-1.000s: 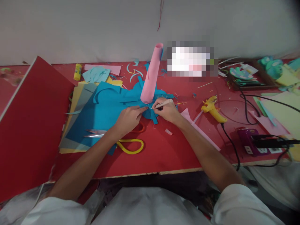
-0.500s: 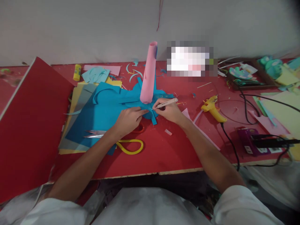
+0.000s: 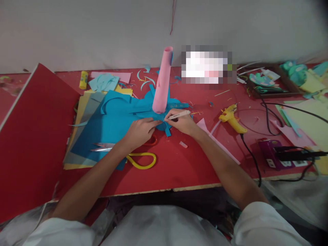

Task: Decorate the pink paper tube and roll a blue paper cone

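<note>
My right hand (image 3: 180, 122) is closed around a slim white pen-shaped tool (image 3: 180, 114), its tip down at the blue paper cutout (image 3: 146, 102). Fingers hide most of that tip. My left hand (image 3: 143, 130) lies beside it, index finger stretched onto the same cutout and the other fingers bent. A tall pink paper tube (image 3: 163, 82) stands on the cutout, just beyond both hands, leaning slightly right. Scissors (image 3: 142, 160) with yellow and red handles lie under my left forearm, blades over a blue sheet (image 3: 112, 119).
A yellow glue gun (image 3: 233, 118) lies to the right, near a purple power box (image 3: 274, 153) with black cables. Stacked coloured paper (image 3: 70, 150), a glue stick (image 3: 83, 80) and a raised red board (image 3: 33, 136) are at left. A tray (image 3: 289, 92) stands at the back right.
The pink tube has shifted a little left and become more upright. The tool in my right hand has changed its tilt slightly. My left hand stays nearly still.
</note>
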The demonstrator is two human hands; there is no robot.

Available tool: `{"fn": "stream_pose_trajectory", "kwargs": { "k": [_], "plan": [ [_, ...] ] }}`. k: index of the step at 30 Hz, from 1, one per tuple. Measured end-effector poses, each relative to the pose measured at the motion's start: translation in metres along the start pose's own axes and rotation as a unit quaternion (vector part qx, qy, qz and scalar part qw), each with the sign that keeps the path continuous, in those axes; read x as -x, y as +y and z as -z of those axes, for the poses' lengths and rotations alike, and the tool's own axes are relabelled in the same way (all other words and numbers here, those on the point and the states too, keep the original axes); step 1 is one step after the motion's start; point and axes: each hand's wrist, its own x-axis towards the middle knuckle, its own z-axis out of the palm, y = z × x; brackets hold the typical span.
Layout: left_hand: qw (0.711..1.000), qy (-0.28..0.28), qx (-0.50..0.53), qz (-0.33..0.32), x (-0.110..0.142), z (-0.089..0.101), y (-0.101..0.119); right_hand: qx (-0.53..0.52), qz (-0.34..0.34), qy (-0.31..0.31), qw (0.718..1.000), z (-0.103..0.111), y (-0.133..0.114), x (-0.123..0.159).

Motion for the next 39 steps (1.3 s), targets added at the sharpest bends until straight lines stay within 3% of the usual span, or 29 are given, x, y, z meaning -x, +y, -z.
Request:
{"fn": "stream_pose_trajectory", "kwargs": {
  "k": [15, 22, 39],
  "plan": [
    [1.0, -0.006, 0.003, 0.003, -0.001, 0.0, -0.001, -0.07, -0.024, 0.024, 0.997, -0.003, 0.004, 0.001],
    [1.0, 0.002, 0.011, 0.001, -0.002, -0.002, -0.003, -0.05, 0.002, 0.046, 0.998, -0.001, -0.003, 0.01],
    [1.0, 0.003, 0.012, 0.014, -0.003, -0.001, -0.002, -0.011, 0.016, 0.021, 1.0, -0.002, 0.003, 0.008]
  ]
}}
